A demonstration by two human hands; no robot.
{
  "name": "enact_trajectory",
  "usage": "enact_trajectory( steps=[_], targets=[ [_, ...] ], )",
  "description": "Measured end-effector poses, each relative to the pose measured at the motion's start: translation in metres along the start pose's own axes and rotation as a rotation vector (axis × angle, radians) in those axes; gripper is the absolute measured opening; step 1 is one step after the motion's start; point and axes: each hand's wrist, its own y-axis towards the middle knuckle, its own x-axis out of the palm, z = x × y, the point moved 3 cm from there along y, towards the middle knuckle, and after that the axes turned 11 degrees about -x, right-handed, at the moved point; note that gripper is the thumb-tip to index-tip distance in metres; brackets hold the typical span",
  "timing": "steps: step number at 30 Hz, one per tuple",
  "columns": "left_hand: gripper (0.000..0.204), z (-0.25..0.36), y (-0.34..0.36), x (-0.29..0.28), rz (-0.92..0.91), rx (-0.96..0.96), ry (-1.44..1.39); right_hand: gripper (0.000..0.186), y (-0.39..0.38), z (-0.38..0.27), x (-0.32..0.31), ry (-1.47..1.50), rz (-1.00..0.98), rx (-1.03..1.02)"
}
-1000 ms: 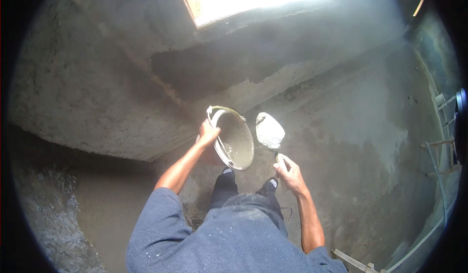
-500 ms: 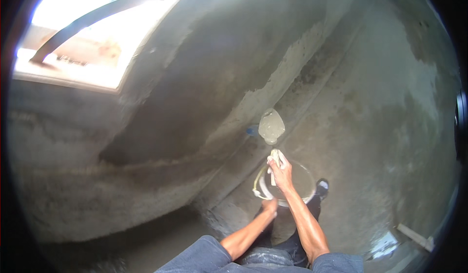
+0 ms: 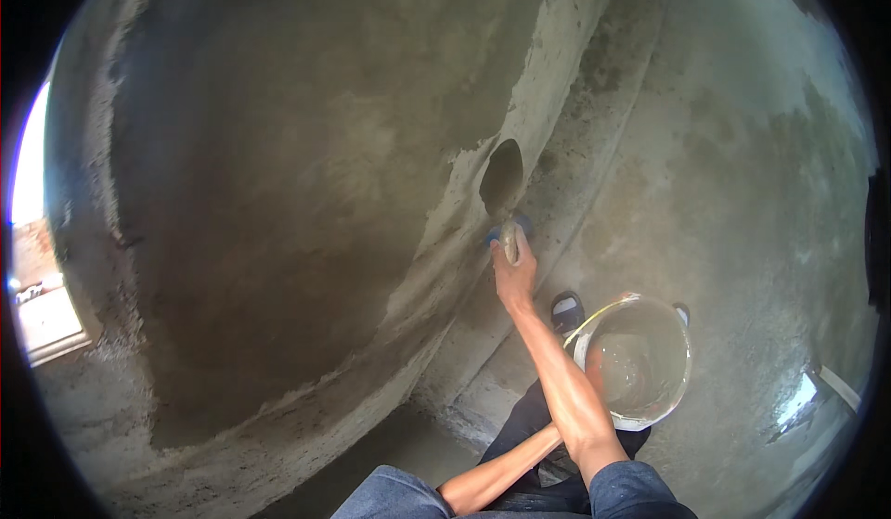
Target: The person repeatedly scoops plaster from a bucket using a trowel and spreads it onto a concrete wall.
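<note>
My right hand [image 3: 515,273] is closed round the handle of a trowel [image 3: 502,178]. Its pointed oval blade looks dark and lies at the lower wall, over a paler strip of plaster; whether it touches cannot be made out. Beside my right leg is a white bucket [image 3: 689,357] with a yellowish handle and grey wet mix inside. My left hand [image 3: 594,367] grips the bucket's near-left rim, fingers inside it, mostly hidden behind my right forearm. A small blue thing [image 3: 524,222] shows partly behind my right hand.
A curved wall [image 3: 278,194] with dark damp plaster rises on the left, with a bright opening [image 3: 46,315] at its edge. A ledge [image 3: 594,139] runs along its foot. My shoe [image 3: 567,313] stands by the bucket. A pale strip [image 3: 840,389] lies at right.
The trowel, earlier carrying a pale wet load above the bucket, is now at the wall with a dark blade. The view has swung, and the bucket appears further right.
</note>
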Motion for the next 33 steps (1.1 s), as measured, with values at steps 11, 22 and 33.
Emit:
enact_trajectory(
  steps=[11,22,33],
  targets=[
    [0.042,0.020,-0.008,0.000,0.025,0.146,0.364,0.062,-0.006,-0.060,0.052,-0.223,-0.043,-0.195],
    [0.037,0.035,-0.038,0.028,-0.257,0.142,0.334,0.058,-0.024,-0.062,0.017,0.160,-0.022,-0.008],
    [0.038,-0.005,-0.021,0.020,-0.126,-0.093,-0.070,0.062,0.030,-0.024,0.022,0.013,-0.110,-0.109]
  ],
)
